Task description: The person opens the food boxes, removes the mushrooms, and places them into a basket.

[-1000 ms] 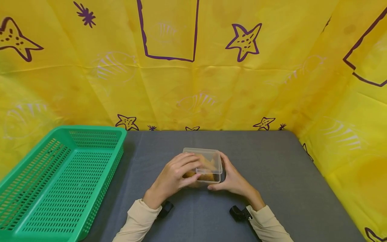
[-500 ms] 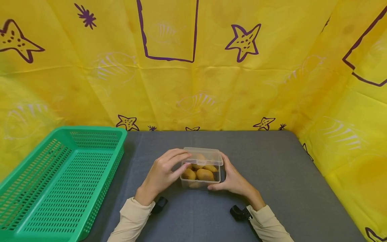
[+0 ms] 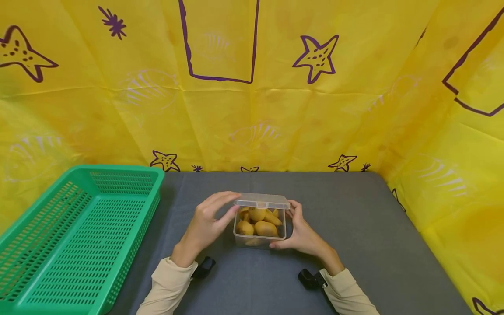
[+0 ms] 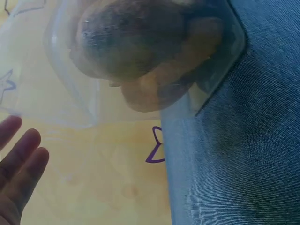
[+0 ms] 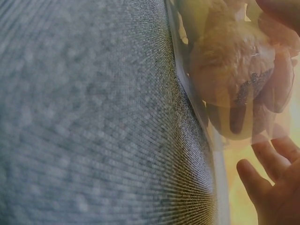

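A clear plastic box (image 3: 260, 243) sits in the middle of the table. Its hinged lid (image 3: 271, 200) is tilted up at the back. Inside lie several rounded golden-brown pieces (image 3: 265, 228) that look like small bread rolls, some with dark patches. My left hand (image 3: 204, 225) pinches the lid's left edge, thumb below and fingers above. My right hand (image 3: 303, 234) grips the box's right side, its thumb at the front corner and its fingers behind. Through the box wall, the rolls (image 4: 136, 42) show large in the left wrist view; the left fingers (image 4: 28, 159) are spread beside it.
A green plastic basket (image 3: 130, 262) with slotted walls stands on the left. Dark grey cloth covers the table (image 3: 346, 227). A yellow curtain (image 3: 271, 105) with starfish drawings hangs behind and to the right.
The lid has swung up and back, uncovering the rolls. My left hand has moved left and away from over the box to the lid's edge. The right hand has kept its hold.
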The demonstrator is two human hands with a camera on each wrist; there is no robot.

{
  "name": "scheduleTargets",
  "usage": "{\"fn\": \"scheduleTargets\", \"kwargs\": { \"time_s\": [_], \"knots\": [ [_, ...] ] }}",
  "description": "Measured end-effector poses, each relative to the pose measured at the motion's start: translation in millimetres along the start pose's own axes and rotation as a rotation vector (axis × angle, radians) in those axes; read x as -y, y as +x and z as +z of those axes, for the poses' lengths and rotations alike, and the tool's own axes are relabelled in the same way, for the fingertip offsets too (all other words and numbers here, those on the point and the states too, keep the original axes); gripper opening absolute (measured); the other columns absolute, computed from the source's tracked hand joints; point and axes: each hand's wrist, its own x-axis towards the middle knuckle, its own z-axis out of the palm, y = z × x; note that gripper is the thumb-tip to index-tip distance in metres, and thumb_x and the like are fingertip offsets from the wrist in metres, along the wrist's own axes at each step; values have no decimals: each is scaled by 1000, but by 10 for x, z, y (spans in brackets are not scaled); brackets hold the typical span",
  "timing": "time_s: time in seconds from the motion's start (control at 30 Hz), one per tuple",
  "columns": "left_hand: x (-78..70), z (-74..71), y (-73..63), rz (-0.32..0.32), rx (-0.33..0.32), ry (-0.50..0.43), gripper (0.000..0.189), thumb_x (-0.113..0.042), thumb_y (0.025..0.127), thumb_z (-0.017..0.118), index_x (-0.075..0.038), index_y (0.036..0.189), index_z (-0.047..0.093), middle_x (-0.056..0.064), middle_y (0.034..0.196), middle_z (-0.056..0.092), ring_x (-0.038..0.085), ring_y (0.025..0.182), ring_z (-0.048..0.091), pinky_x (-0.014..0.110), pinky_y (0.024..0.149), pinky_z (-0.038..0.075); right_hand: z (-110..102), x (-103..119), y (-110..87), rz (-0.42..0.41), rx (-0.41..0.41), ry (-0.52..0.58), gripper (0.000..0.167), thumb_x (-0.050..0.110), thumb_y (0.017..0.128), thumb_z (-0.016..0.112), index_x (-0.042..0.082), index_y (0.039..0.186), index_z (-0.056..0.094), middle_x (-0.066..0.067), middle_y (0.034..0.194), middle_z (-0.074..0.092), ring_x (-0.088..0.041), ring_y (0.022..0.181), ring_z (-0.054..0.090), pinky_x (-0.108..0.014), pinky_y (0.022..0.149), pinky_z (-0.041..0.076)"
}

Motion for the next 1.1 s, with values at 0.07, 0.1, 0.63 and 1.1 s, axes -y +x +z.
{"fn": "scheduleTargets", "kwargs": {
  "time_s": [0.07,0.1,0.63,1.1],
  "knots": [
    [2,-11,1,-16,-5,-7,32,-1,82,76,-4,114,72,9,110,72,24,103,68,14,100,46,-1,0,1,-14,0,-2,117,22,64,95,10,143,11,-19,153,37,-38,145,34,-53,115,33],
    [0,-17,3,-21,-8,-7,32,0,82,76,-4,114,72,9,110,73,24,103,68,14,99,46,-2,-2,2,-23,1,-6,116,23,64,95,10,144,11,-17,154,37,-37,145,35,-49,115,33],
    [22,-38,-4,-79,22,29,37,3,85,72,-6,121,69,6,108,73,17,95,69,35,81,58,-36,-11,8,-84,21,-58,122,24,68,92,12,156,8,-15,156,34,-36,147,31,-57,117,27],
    [-107,17,0,-205,227,48,39,-12,89,74,-8,127,67,6,120,70,23,112,66,42,94,55,-43,-20,21,-74,11,-21,125,20,66,93,13,158,9,-20,156,36,-41,145,33,-64,115,27]
  ]
}}
